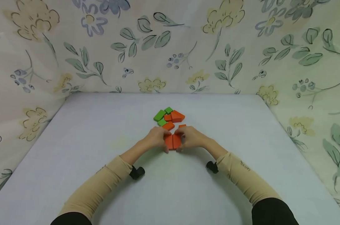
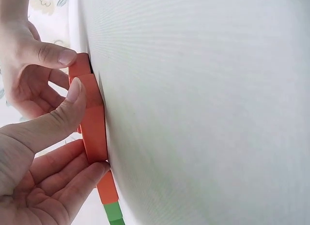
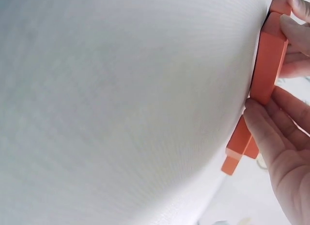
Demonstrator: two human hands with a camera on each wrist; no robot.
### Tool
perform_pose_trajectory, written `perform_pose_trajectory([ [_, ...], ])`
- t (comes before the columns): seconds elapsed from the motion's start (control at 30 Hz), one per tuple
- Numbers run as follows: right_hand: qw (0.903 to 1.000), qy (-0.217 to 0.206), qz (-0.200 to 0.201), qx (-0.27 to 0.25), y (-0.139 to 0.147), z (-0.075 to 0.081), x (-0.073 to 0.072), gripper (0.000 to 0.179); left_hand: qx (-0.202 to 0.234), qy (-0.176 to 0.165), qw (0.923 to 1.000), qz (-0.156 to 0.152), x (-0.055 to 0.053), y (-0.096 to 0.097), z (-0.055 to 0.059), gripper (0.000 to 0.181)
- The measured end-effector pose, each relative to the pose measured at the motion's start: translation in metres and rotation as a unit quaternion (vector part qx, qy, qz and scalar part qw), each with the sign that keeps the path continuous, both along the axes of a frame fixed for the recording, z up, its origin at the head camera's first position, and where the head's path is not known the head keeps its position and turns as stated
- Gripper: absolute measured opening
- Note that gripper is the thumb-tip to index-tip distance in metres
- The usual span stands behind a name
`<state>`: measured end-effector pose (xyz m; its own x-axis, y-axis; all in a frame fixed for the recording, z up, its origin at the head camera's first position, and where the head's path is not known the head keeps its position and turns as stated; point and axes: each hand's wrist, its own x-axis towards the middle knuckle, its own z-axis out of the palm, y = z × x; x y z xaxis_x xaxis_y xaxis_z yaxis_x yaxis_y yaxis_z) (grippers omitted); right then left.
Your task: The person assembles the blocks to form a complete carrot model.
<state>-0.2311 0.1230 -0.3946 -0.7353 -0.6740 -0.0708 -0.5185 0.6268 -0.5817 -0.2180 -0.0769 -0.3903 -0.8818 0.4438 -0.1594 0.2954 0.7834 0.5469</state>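
Note:
Two orange wooden blocks lie side by side on the white table, with a thin seam between them in the head view. My left hand pinches the left block between thumb and fingers at its near and far ends. On the other side, my right hand holds the right block the same way. In the left wrist view the left block shows its side wall, with the left thumb on one end. The right wrist view shows the right block between right thumb and fingers. Fingers hide the outer sides.
Just beyond the hands sits a cluster: green blocks, a small green block, a pointed orange block and another orange block. An orange block shows partly behind the right hand. Floral cloth stands behind the table.

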Motion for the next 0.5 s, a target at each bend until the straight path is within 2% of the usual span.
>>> perform_pose_trajectory([
  [0.17,0.9999,0.009,0.006,0.002,-0.0018,0.0024,-0.0019,0.056,-0.001,-0.001,1.0000,-0.002,-0.0009,-0.0003,0.0025,0.070],
  [0.33,0.9993,0.031,0.012,0.013,-0.0043,0.0039,-0.0048,0.054,-0.003,0.011,0.9998,-0.018,-0.0038,-0.0019,0.0037,0.069],
  [0.5,0.9996,0.023,0.007,0.016,-0.0057,0.0028,-0.0048,0.055,-0.003,0.005,0.9998,-0.019,-0.0048,-0.0009,0.0018,0.068],
])
